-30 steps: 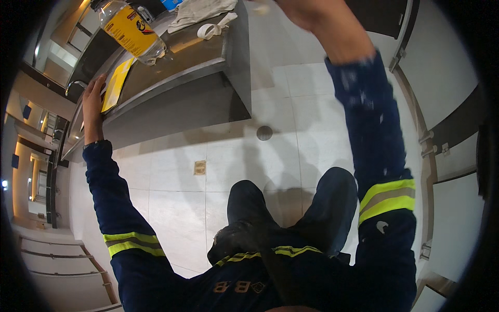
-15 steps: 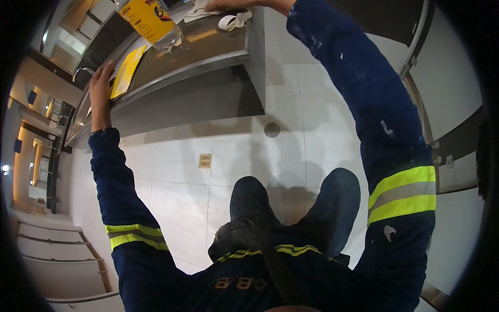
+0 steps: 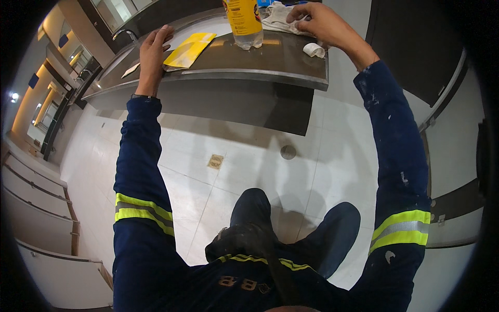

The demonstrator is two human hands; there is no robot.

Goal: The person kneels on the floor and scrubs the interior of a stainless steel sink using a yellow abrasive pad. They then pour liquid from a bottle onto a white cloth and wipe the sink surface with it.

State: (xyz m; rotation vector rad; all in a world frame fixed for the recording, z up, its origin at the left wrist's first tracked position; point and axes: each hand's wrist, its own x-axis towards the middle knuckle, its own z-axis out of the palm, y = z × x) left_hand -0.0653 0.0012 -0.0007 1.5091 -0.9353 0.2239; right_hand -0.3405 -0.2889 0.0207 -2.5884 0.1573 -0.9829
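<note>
My left hand [image 3: 154, 52] is at the front left of a dark countertop [image 3: 218, 57], its fingers raised and slightly bent, with nothing visible in them. Just to its right lies a flat yellow packet [image 3: 189, 50]. My right hand [image 3: 327, 26] reaches over the counter's right end, fingers bent but apart, at the edge of a crumpled whitish cloth [image 3: 280, 18]. Whether the fingertips touch the cloth is hard to tell. Below that hand lies a small white rolled piece [image 3: 314, 50]. Between my hands stands a clear plastic bottle [image 3: 244, 23] with a yellow label, its top cut off by the frame.
A faucet [image 3: 125, 36] rises at the counter's left. A small white strip [image 3: 130, 70] lies near the left hand. Something blue [image 3: 265, 2] shows behind the cloth. The tiled floor has a square drain [image 3: 215, 161] and a round cover [image 3: 288, 152].
The view has swung, so the counter and bottle sit further right. My right hand has drawn back from lying on the cloth to its near right edge, fingers bent. The left hand stays near the packet.
</note>
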